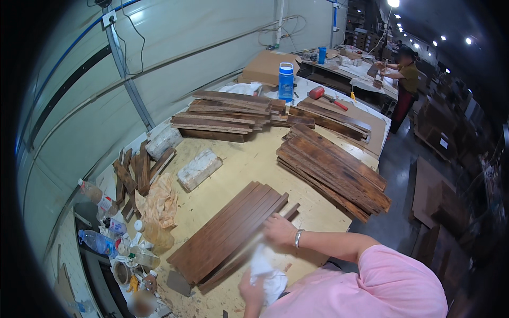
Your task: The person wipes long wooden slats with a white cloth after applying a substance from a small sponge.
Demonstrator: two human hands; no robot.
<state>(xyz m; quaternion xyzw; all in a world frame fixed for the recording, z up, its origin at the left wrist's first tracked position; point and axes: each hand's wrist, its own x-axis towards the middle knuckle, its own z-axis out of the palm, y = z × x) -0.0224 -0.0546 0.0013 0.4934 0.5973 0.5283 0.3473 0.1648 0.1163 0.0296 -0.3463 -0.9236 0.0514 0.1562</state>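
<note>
Left hand (253, 290) is closed around a crumpled white cloth (268, 276) at the near edge of the surface (241, 164). Right hand (279, 229) lies flat on the near end of a row of dark wood planks (228, 233), fingers spread, gripping nothing that I can see. The planks lie side by side in the middle of the surface, running diagonally away from the person.

Risks, my read:
- Planks are loose, not clamped. A hard wipe could skew the row or push the outer strip (249, 257) toward the edge.
- Rough plank edges could snag the cloth or put a splinter in a palm.
- Bottles (98, 241) crowd the left corner, so a sliding plank could tip one.

Counts:
- Planks in the worked row: about eight; edges blur, not exact.
- Other plank stacks: three, right (334, 172), back centre (222, 119), back right (328, 119).
- Short offcuts pile (135, 172): one.
- White wrapped blocks (199, 168): two.
- Blue-lidded bottle (286, 82): one.
- Red mallet (318, 93): one.
</note>
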